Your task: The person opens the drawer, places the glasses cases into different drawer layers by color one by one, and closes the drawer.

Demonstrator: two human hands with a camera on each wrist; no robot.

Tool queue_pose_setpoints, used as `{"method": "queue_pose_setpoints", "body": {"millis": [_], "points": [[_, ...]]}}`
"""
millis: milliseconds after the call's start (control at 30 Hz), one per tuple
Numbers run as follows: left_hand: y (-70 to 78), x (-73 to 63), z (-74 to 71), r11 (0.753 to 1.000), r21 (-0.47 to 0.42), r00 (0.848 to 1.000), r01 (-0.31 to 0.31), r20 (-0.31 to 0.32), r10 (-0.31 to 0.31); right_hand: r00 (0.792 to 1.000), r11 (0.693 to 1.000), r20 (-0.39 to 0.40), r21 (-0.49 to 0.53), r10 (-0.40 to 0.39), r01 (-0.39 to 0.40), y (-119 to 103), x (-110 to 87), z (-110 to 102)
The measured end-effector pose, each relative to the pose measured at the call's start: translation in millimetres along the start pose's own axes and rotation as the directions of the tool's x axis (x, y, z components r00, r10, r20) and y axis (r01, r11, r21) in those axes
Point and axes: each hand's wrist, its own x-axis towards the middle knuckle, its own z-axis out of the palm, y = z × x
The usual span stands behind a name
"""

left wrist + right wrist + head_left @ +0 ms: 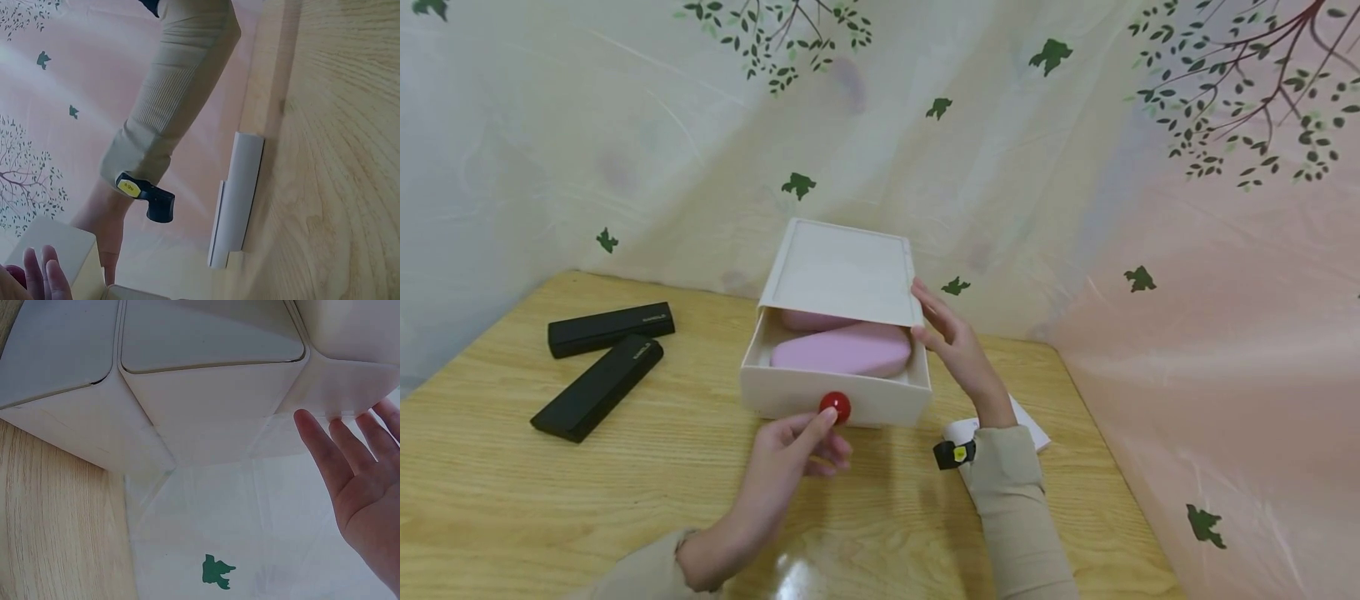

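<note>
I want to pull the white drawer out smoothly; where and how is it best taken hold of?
Probably by the round red knob, pinched between thumb and fingers, coming from the front: it sticks out mid-width on the flat front of the white drawer, facing the person. The left hand has its thumb there.

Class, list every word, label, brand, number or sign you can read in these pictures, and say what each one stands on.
None can be read with certainty.
Rear black case: pale lettering near its right end, too small to read.
Front black case: pale lettering near its upper end, too small to read.
Yellow badge on the black wrist device: dark marks, too blurred to read.
</note>
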Motion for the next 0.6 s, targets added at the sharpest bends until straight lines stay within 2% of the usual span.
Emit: {"method": "queue_pose_setpoints", "body": {"millis": [600], "points": [[-0.8,23.6,3.5,0.999,-0.004,0.999,-0.04,-0.03,0.039,1.0,1.0,0.005,-0.02,0.007,-0.007,0.6,1.0,-1.3]]}}
